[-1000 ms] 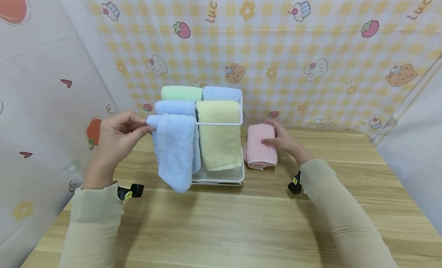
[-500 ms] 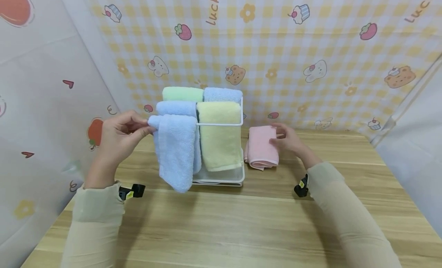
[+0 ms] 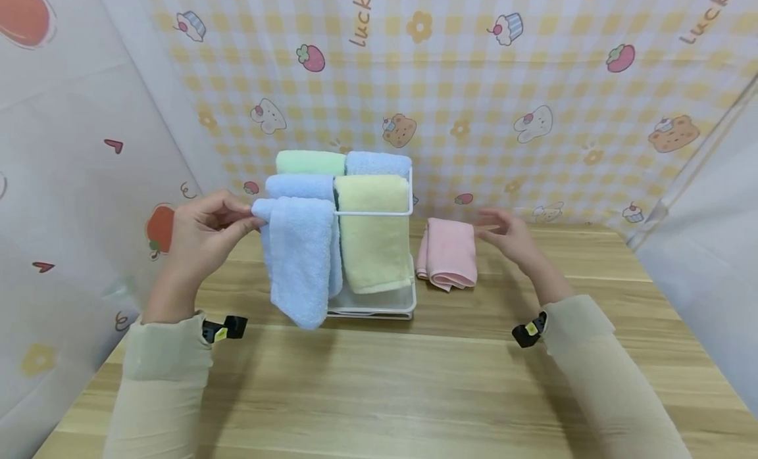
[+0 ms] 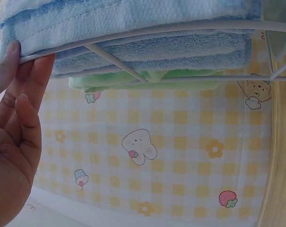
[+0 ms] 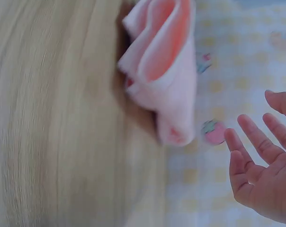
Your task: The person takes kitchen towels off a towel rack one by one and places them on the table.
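Note:
My left hand [image 3: 210, 232] pinches the upper left corner of a light blue towel [image 3: 302, 262] draped over the front bar of a white wire rack [image 3: 374, 213]. In the left wrist view the thumb and fingers lie at the bar's end, with the towel's hemmed edge [image 4: 133, 23] there. A folded pink towel [image 3: 453, 252] lies on the table to the right of the rack. Just right of it my right hand [image 3: 512, 239] hovers with fingers loosely spread, holding nothing. The right wrist view shows a gap between that hand and the pink towel [image 5: 169, 61].
Behind the front towel hang a yellow towel [image 3: 373, 248], another blue towel [image 3: 299, 184], a green towel [image 3: 310, 162] and a blue one [image 3: 379, 162]. A white tray [image 3: 379, 309] forms the rack's base on the wooden table [image 3: 379, 386]. A checked cloth [image 3: 474, 84] covers the back wall.
My right hand has let go of the pink towel and drawn away to the right. The pink towel stays folded on the table. My left hand keeps its pinch with hardly any movement.

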The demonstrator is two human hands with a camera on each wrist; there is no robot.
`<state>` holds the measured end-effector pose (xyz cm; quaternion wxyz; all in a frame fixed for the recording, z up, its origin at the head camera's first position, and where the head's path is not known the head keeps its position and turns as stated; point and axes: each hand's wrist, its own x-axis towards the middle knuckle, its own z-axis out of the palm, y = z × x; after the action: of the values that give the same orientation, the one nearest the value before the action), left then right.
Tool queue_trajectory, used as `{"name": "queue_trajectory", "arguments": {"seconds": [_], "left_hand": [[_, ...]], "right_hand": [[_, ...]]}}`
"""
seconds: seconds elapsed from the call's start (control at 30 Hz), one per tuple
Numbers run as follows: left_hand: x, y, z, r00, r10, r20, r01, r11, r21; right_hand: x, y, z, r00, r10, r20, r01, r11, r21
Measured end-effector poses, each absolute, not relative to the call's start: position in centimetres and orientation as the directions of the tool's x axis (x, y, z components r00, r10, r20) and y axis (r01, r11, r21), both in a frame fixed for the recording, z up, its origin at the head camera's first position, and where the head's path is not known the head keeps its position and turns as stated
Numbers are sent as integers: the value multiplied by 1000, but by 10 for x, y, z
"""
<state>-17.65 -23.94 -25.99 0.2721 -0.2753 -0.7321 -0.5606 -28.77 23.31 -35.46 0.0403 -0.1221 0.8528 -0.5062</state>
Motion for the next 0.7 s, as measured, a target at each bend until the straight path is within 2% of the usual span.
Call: {"name": "queue_trajectory", "arguments": {"seconds": [0.17, 0.43, 0.57, 0.7], "left_hand": [[-178, -239, -261, -695, 102, 711, 715, 190, 672], [-181, -239, -262, -687, 103, 719, 725, 153, 671], [-181, -239, -263, -681, 102, 725, 731, 150, 666], [-181, -239, -263, -676, 95, 731, 736, 146, 661]], "right_hand": [[-262, 228, -344, -952, -256, 164, -263, 417, -870], [-217, 201, -314, -905, -272, 327, -399, 274, -875], [-199, 184, -300, -862, -300, 408, -478, 214, -852], [-185, 165, -292, -800, -346, 489, -550, 99, -829]]}}
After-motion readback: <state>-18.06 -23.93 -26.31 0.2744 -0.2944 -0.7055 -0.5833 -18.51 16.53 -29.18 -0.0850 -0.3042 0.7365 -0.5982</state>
